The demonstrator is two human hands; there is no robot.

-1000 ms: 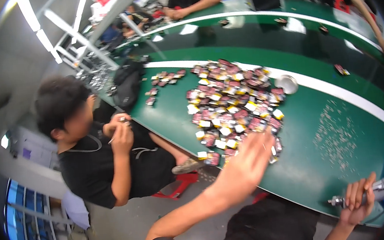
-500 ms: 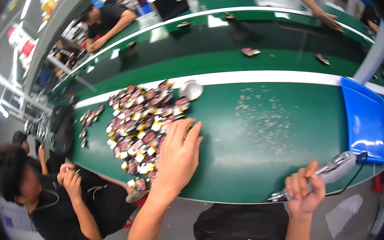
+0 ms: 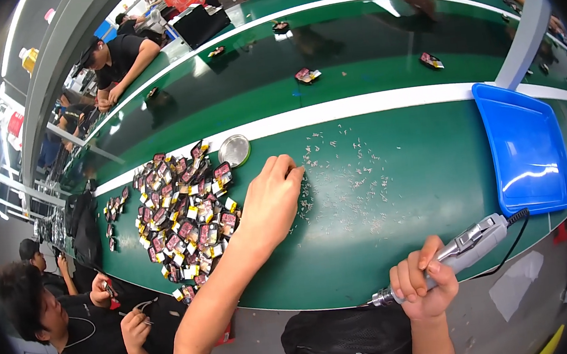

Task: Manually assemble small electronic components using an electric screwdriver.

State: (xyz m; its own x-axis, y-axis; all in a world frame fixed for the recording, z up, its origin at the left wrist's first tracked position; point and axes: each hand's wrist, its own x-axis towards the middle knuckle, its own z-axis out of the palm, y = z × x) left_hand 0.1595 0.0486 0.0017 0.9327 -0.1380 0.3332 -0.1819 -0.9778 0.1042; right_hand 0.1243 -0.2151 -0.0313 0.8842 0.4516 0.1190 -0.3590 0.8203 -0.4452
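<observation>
My right hand [image 3: 424, 279] is wrapped round a grey electric screwdriver [image 3: 471, 246], its bit end tilted down to the left by the table's near edge. A black cord runs from its rear. My left hand [image 3: 273, 198] reaches over the green table, thumb and fingers pinched at the left edge of a scatter of tiny silvery pieces [image 3: 365, 176], which look like small screws. What the fingertips hold, if anything, is too small to tell. Left of that hand lies a heap of small black parts with pink and yellow faces and white tabs [image 3: 181, 214].
A round metal dish [image 3: 234, 151] sits behind the heap. At the right stands a blue tray [image 3: 532, 173]. Beyond a white rail, several similar parts, one a black part [image 3: 307, 75], lie on a dark belt. Another person [image 3: 73, 327] works at the left; others sit across.
The view has turned, so the table things appear further left. My left hand has moved from the heap to the small pieces, and its spread fingers have closed. My right hand keeps the screwdriver.
</observation>
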